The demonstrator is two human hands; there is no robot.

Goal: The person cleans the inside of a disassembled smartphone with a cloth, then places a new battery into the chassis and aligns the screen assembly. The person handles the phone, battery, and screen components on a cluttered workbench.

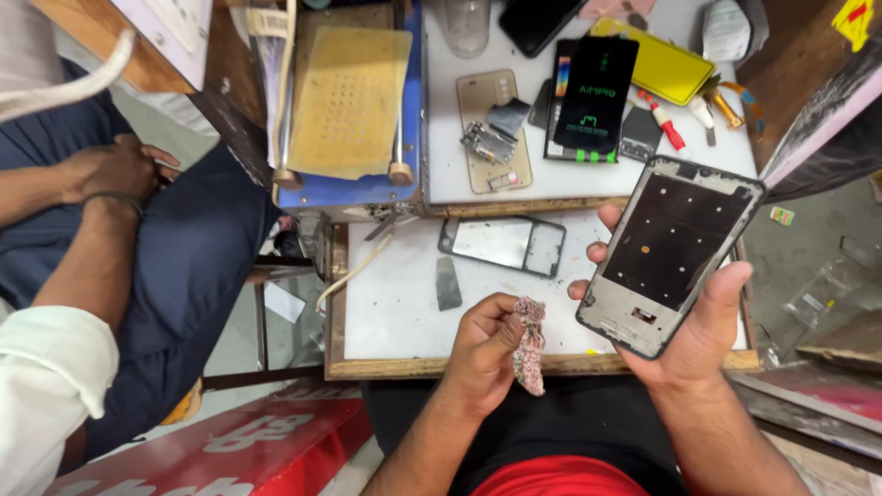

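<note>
The right hand (pixel 698 321) holds a dark rectangular phone frame with a black inner plate (pixel 669 253), tilted up above the right end of the white-topped wooden desk (pixel 395 303). Its grip is half closed: the thumb lies along the frame's right edge and the fingertips curl round the left edge, so the plate faces up untouched. The frame looks thin, light and stiff, yet likely to bend or crack under a twist, so it seems best taken by its long edges, as it is here. The left hand (pixel 487 344), just left of the frame and below it, is closed in a pinch on a crumpled, patterned pink-and-grey scrap of cloth (pixel 529 344), soft and limp, which hangs from the fingers. The cloth is near the frame's lower left corner but apart from it. Left of the frame, an empty grey phone bezel (pixel 503 244) lies flat on the desk.
</note>
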